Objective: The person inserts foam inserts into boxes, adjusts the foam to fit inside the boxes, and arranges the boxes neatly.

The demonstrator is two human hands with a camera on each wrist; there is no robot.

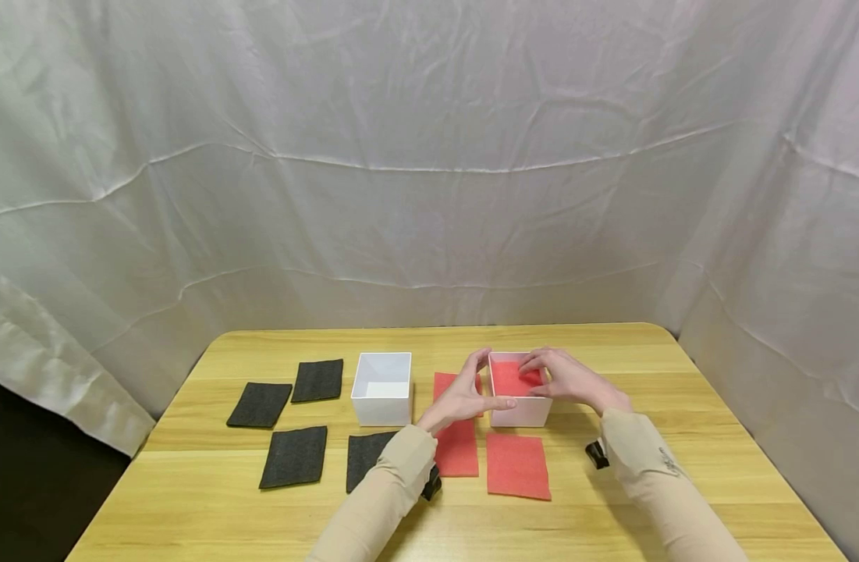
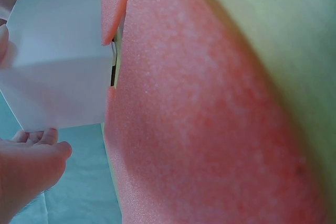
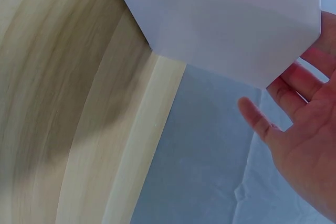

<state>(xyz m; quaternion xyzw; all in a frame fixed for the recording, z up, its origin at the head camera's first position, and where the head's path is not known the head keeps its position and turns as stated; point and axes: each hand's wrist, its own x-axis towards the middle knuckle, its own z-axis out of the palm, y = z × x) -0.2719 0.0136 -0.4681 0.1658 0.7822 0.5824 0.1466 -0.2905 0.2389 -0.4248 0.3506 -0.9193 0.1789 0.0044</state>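
A white square box (image 1: 519, 414) stands right of centre on the table, a red felt-like square (image 1: 511, 378) lying inside it. My left hand (image 1: 464, 400) holds this box at its left side, thumb across the front wall and fingers toward the back corner. Over the right rim reaches my right hand (image 1: 568, 379), its fingers inside the box on the red square. The box's outer wall (image 3: 220, 30) fills the top of the right wrist view, where the right thumb stands apart from the fingers. Fingertip contact inside is hidden in both wrist views.
A second white box (image 1: 381, 407) stands to the left. Several black squares (image 1: 293, 457) lie farther left, one partly behind my left forearm. More red squares (image 1: 519, 466) lie in front of and beside the held box. A grey-white curtain (image 1: 429, 218) hangs behind the table (image 1: 211, 499).
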